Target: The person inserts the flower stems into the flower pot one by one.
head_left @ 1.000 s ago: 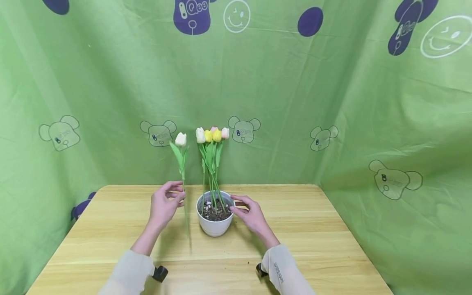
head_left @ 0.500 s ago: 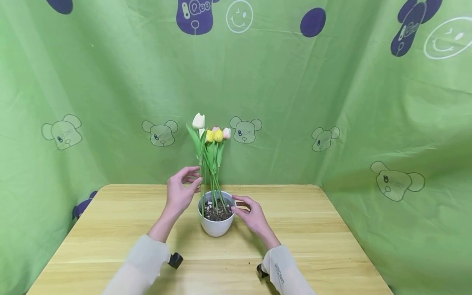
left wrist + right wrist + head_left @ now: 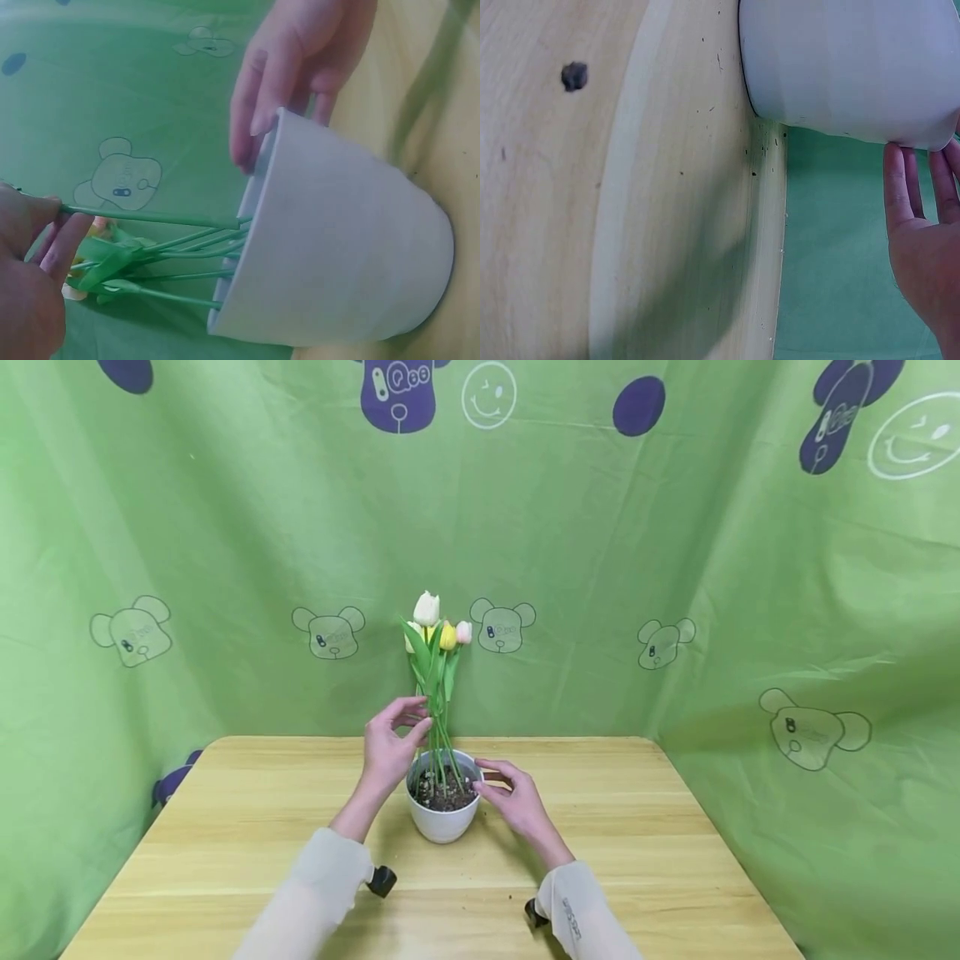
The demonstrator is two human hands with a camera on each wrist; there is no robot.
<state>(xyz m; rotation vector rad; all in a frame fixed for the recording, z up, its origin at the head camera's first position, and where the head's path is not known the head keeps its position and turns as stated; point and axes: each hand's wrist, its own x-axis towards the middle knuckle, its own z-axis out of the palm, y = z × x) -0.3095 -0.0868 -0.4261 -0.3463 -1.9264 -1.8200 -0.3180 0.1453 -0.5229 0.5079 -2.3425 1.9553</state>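
Note:
In the head view my left hand (image 3: pixel 390 747) pinches the green stem of an artificial white tulip (image 3: pixel 427 608), held upright over the pot. The left wrist view shows that stem (image 3: pixel 150 216) between thumb and fingers, its lower end at the pot's mouth. The white flower pot (image 3: pixel 442 825) contains dark soil (image 3: pixel 442 795) and several standing tulips, among them a yellow tulip (image 3: pixel 447 637) and a pale pink tulip (image 3: pixel 464 632). My right hand (image 3: pixel 517 802) grips the pot's right rim with thumb and fingers; its fingers (image 3: pixel 896 184) touch the wall in the right wrist view.
The pot stands on a light wooden table (image 3: pixel 225 827). A printed green cloth (image 3: pixel 570 543) hangs behind and along both sides. Small dark crumbs lie on the tabletop, including one larger crumb (image 3: pixel 574 76) near the right wrist camera.
My left hand has carried the white tulip rightward and up from beside the pot to over it, in front of the other flowers. The right hand has stayed at the rim.

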